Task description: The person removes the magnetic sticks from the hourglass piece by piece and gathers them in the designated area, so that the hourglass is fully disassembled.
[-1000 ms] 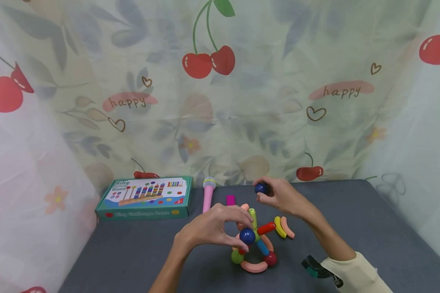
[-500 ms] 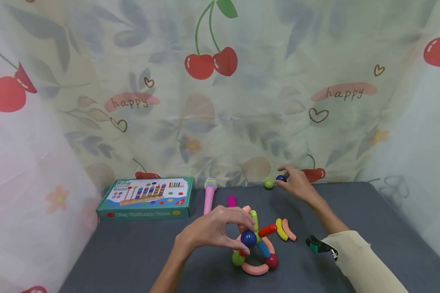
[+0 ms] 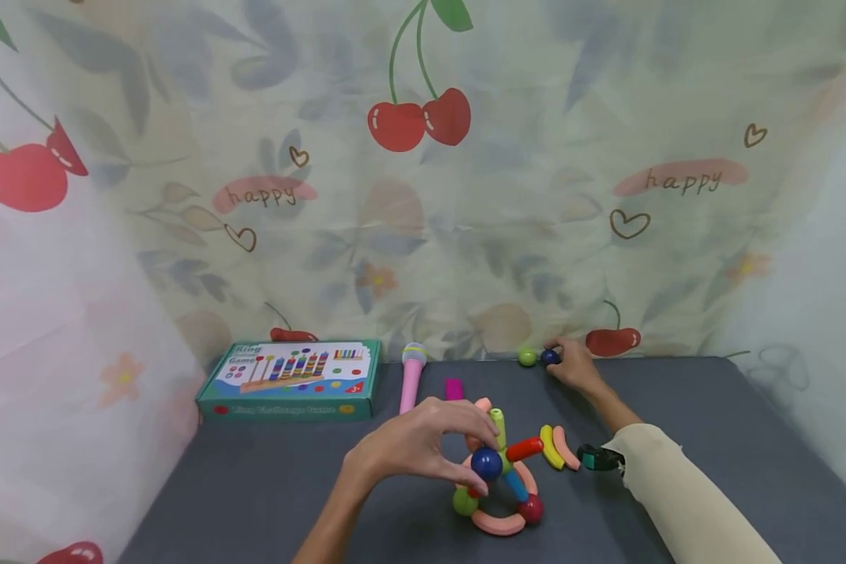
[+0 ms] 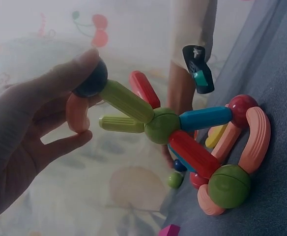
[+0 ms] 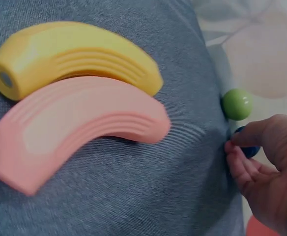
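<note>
My left hand (image 3: 426, 442) grips a dark blue ball (image 3: 487, 464) at the upper end of a build of magnetic rods and balls. In the left wrist view, the thumb lies over that ball, and a green rod (image 4: 129, 101) runs from it to a green centre ball (image 4: 162, 125). Red and blue rods slope down to a base of pink curved rods (image 3: 497, 524) with green and dark red balls. At the table's back edge, my right hand (image 3: 578, 368) pinches another dark blue ball (image 3: 551, 357) close beside a loose green ball (image 3: 527, 357).
A yellow curved rod (image 3: 552, 448) and a pink one (image 3: 566, 448) lie right of the build. Behind it are a magenta block (image 3: 454, 388) and a pink toy microphone (image 3: 412, 380). A game box (image 3: 289, 380) stands back left. A printed curtain (image 3: 437, 235) borders the grey table (image 3: 268, 486).
My right hand has carried its blue ball back and right, away from the build, and down beside the green ball. The left hand keeps its grip, with the build roughly in place.
</note>
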Motion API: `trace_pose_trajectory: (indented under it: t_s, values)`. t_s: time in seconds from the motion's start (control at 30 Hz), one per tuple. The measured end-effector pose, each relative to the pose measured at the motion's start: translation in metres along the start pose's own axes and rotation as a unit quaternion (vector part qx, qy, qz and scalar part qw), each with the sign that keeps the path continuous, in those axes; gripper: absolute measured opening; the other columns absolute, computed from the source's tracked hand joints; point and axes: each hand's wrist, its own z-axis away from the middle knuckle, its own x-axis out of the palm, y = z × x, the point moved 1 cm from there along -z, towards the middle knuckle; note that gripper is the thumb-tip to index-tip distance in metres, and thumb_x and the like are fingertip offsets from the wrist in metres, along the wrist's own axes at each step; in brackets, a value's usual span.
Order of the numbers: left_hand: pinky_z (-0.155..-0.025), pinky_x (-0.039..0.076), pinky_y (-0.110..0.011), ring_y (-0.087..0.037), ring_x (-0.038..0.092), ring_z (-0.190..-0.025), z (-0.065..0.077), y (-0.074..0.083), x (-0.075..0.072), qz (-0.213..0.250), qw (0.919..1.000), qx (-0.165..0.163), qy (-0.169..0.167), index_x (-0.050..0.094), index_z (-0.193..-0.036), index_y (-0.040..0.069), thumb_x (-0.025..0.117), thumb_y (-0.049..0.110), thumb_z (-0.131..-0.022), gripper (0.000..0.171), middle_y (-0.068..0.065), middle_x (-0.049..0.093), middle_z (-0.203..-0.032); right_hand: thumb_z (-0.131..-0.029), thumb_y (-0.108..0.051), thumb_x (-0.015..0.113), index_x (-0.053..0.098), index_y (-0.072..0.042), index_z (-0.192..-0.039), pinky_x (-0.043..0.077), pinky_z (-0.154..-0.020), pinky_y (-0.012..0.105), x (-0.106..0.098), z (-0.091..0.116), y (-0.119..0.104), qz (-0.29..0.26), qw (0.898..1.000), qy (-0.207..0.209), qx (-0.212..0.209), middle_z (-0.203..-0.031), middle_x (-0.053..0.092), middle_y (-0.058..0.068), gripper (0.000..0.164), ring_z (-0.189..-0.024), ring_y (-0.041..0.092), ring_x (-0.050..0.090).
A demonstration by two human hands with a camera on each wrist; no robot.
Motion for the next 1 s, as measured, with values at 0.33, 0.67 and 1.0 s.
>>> trace_pose_trajectory:
  t_s: [0.33, 0.67, 1.0]
  values:
    - [-0.089, 0.056, -0.014, -0.006, 0.067, -0.092, 0.000, 0.002, -0.001, 0.002, 1.0000, -0.005, -0.006, 0.072, -0.118, 0.005, 0.091, 0.015, -0.080, 0.043, -0.005, 0.077, -0.110, -0.090, -0.003, 0.074, 0.059, 0.010, -0.127, 0.046, -0.068, 0.036, 0.006, -0.004, 0.001, 0.001, 0.999, -0.009, 0.033, -0.092, 0.067, 0.025, 0.042, -0.079, 0.032, 0.062]
    - [-0.089, 0.056, -0.016, -0.008, 0.065, -0.093, -0.002, 0.004, -0.001, 0.014, 0.9999, -0.004, -0.006, 0.072, -0.117, 0.009, 0.091, 0.017, -0.081, 0.042, -0.003, 0.076, -0.108, -0.088, -0.006, 0.077, 0.050, 0.011, -0.132, 0.051, -0.078, 0.046, -0.001, 0.000, 0.002, 0.002, 0.998, -0.032, 0.050, -0.098, 0.064, 0.027, 0.054, -0.085, 0.035, 0.061]
    - [-0.092, 0.057, -0.018, -0.009, 0.069, -0.098, -0.001, 0.001, 0.003, 0.008, 0.9998, -0.014, 0.007, 0.067, -0.124, 0.004, 0.092, 0.016, -0.080, 0.052, -0.011, 0.074, -0.120, -0.092, -0.003, 0.066, 0.049, 0.008, -0.139, 0.049, -0.082, 0.054, -0.030, 0.025, -0.045, 0.022, 1.000, -0.001, -0.016, -0.126, 0.054, 0.039, 0.051, -0.104, 0.044, 0.052]
